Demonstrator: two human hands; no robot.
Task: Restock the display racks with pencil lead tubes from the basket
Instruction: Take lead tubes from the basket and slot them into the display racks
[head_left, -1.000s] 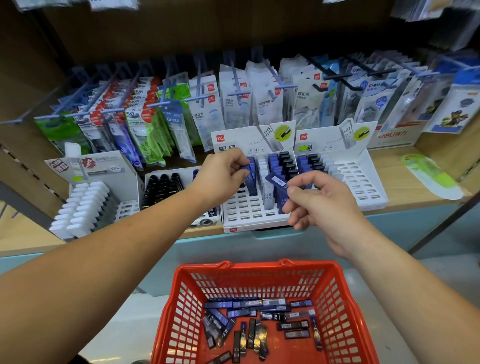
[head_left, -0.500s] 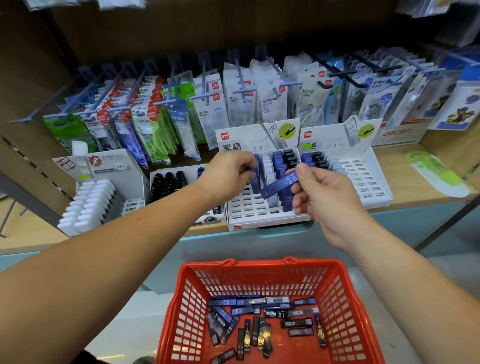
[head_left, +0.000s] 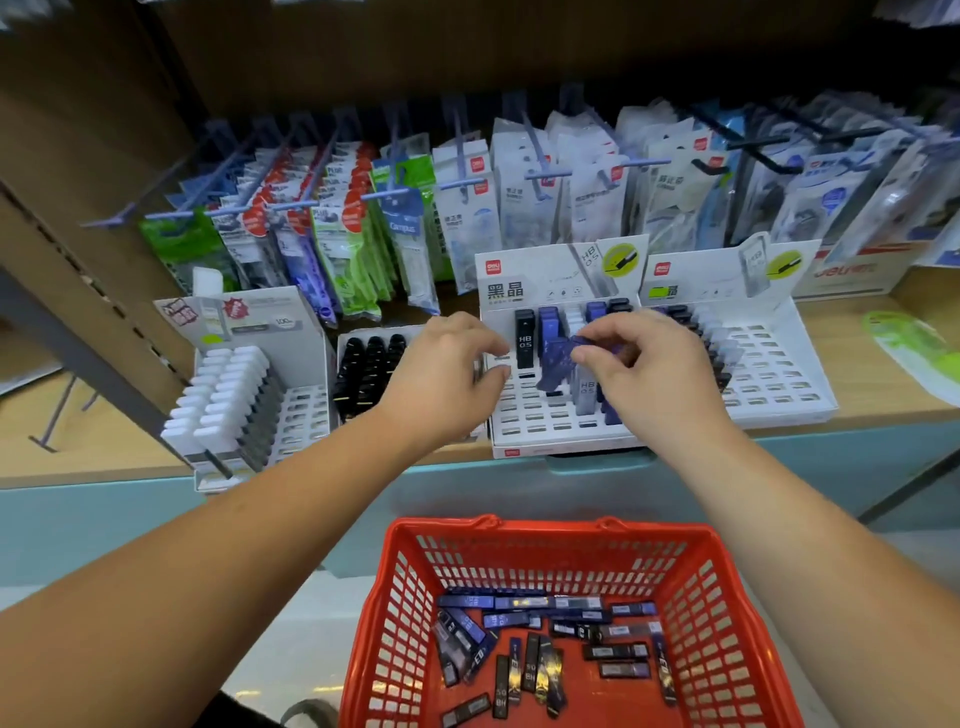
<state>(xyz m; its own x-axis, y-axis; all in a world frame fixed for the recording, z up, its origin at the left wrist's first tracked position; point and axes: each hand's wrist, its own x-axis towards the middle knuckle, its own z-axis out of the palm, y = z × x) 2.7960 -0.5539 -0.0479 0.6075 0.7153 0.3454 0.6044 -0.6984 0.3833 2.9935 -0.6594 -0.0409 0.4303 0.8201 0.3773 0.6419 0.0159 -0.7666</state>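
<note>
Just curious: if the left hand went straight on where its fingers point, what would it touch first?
Probably the black tube standing in the rack, just beyond the left hand, though depth is unclear.

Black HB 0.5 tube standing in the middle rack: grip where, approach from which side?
Probably the top end, coming straight down from above. The black HB 0.5 tube stands upright in the middle rack, its base sunk in a slot, and blue tubes crowd its right side; pinch front and back faces.
</note>
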